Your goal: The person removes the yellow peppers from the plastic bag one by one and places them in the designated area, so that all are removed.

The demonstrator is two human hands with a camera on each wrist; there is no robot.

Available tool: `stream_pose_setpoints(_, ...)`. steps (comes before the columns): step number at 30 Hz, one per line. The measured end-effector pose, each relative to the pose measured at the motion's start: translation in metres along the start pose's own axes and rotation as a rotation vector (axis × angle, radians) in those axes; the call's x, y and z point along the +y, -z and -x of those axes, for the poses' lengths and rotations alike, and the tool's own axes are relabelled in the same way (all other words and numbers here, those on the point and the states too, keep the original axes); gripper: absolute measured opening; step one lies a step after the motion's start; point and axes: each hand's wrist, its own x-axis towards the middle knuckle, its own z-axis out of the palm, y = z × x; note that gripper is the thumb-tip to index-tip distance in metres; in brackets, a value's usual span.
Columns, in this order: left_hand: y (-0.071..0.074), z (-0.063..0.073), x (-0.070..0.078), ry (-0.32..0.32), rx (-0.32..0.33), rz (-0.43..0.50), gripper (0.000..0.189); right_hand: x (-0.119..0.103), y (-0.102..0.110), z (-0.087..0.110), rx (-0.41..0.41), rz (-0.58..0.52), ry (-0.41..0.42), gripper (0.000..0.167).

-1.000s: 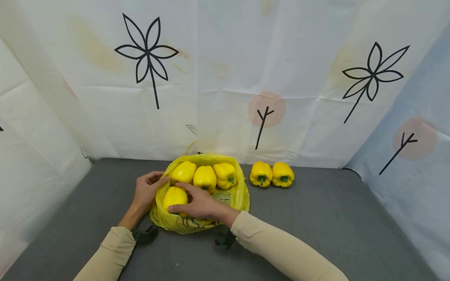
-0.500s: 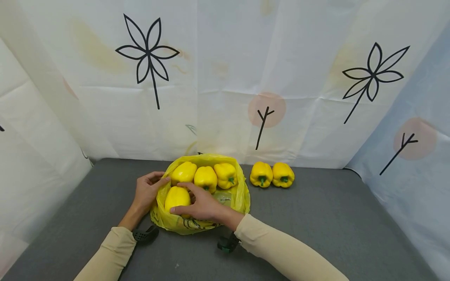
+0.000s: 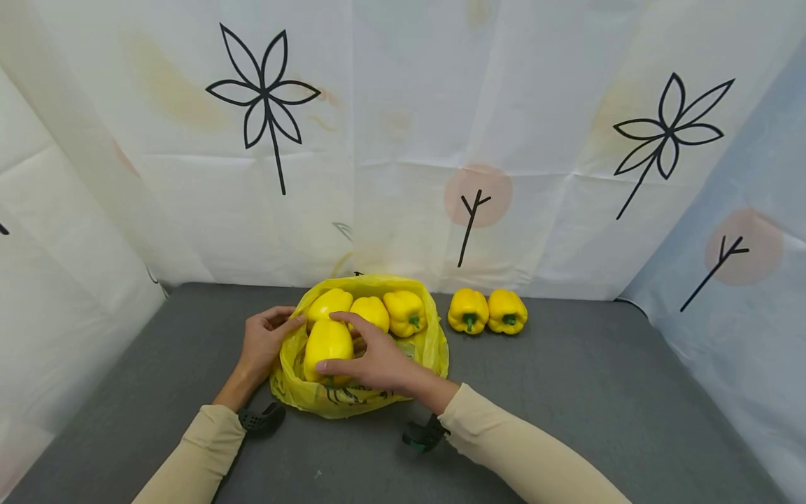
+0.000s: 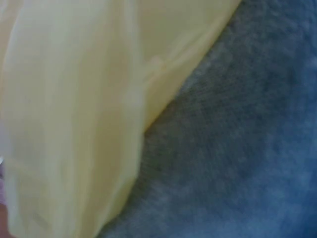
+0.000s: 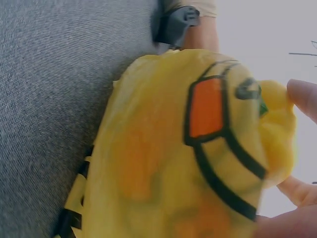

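A yellow plastic bag stands open on the grey table, its rim spread wide. My left hand pinches the bag's left rim. My right hand grips a yellow bell pepper between thumb and fingers, at the front left of the bag's mouth. In the right wrist view that pepper shows above the rim, its green stem towards the bag. Behind it in the bag lie three more yellow bell peppers. Only blurred bag plastic and table fabric appear in the left wrist view.
Two yellow bell peppers sit side by side to the right of the bag, near the back edge of the grey table. A white cloth wall with drawn flowers rises behind the table.
My right hand has lifted the gripped pepper up and slightly to the right; it now covers part of the middle pepper. My left hand has stayed at the rim.
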Motion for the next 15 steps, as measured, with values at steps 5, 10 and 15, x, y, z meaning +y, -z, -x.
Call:
stream_pose_setpoints(5, 0.0, 0.0, 0.001, -0.006, 0.005, 0.006, 0.035, -0.005, 0.009, 0.007, 0.004, -0.024, 0.008, 0.075)
stream_pose_setpoints(10, 0.0, 0.001, 0.003, 0.009, 0.015, 0.005, 0.033, -0.01, 0.019, 0.018, 0.008, -0.002, 0.005, 0.076)
stream_pose_setpoints(15, -0.002, 0.002, 0.004, 0.013, 0.017, -0.002, 0.032, -0.012, 0.031, 0.029, 0.017, 0.003, 0.013, 0.075)
